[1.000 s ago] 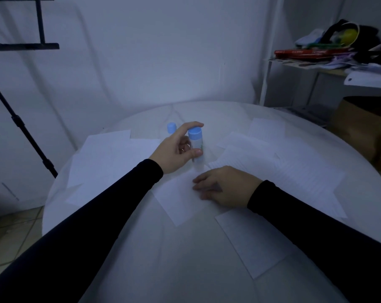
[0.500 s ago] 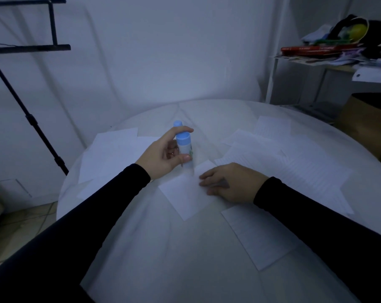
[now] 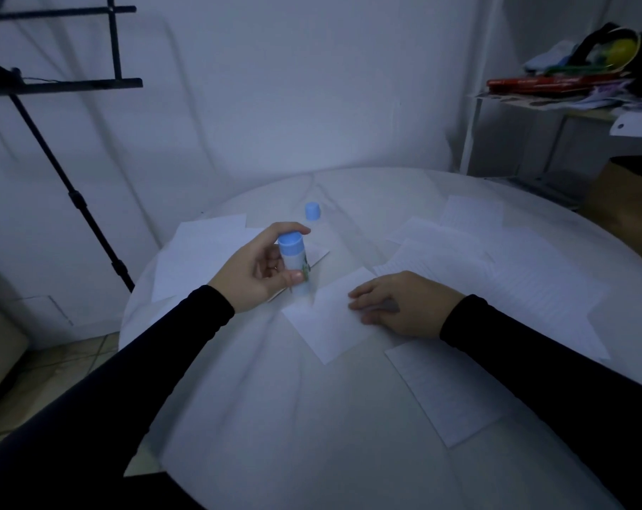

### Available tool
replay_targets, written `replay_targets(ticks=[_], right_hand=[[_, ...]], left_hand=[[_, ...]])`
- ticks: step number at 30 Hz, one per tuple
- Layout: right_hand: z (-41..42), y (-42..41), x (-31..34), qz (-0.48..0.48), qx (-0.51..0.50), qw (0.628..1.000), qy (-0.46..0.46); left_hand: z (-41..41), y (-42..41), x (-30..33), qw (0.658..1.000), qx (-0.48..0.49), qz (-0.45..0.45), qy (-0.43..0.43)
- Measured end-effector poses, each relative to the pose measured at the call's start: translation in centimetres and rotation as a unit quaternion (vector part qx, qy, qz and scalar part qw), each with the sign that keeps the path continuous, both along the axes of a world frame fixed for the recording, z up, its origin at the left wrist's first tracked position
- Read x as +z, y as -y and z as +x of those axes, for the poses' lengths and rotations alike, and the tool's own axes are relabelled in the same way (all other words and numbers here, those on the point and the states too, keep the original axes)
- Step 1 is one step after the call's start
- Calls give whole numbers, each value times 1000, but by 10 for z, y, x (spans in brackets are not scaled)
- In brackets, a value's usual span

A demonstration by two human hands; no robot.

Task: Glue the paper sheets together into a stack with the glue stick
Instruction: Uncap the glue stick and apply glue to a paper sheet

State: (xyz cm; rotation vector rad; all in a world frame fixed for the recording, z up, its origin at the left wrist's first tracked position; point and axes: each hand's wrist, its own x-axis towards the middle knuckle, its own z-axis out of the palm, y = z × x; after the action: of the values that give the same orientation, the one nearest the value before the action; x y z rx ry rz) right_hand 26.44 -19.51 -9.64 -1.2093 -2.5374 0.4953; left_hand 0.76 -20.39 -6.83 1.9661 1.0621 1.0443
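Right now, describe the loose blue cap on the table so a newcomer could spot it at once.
Start at the round white table and find the left hand holding the upright white glue stick. Just beyond it, toward the wall, the small blue plastic cap stands alone on bare tabletop. Unlike the stick's blue end, no hand touches it and no paper lies under it.

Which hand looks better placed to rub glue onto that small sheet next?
The left hand. It already holds the glue stick, upside down with its tip at the far corner of the sheet. The right hand lies flat on the sheet, pinning it down.
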Motion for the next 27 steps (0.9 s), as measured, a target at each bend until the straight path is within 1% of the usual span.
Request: replay_targets(ticks=[8,9,11,13,15,18,21,22,23,24,25,27], right_hand=[[0,-1,0,3,-2,1000,6],[0,-1,0,5,-4,1000,7],[-1,-1,-1,6,-10,1000,9],[-2,0,0,7,-17,1000,14],[-5,2,3,10,-21,999,32],[-8,3,8,18,-30,997,69],[-9,3,9,28,-43,995,90],[-9,3,9,29,-46,994,92],[-9,3,9,29,-49,994,92],[-9,3,10,30,-50,994,94],[-9,3,10,31,-49,994,95],[-9,3,11,35,-45,994,96]], left_hand=[[-9,6,0,1000,-4,-6,14],[-8,7,2,1000,9,2,30],[-4,5,7,993,54,21,103],[0,0,13,972,123,17,198],[6,-6,17,947,167,-12,273],[21,-14,18,917,194,-56,343],[36,-22,16,874,248,-122,400],[40,-25,15,863,266,-150,403],[42,-28,15,861,277,-176,390],[44,-30,15,867,278,-200,362],[45,-33,15,880,266,-220,325],[48,-38,17,907,204,-259,264]])
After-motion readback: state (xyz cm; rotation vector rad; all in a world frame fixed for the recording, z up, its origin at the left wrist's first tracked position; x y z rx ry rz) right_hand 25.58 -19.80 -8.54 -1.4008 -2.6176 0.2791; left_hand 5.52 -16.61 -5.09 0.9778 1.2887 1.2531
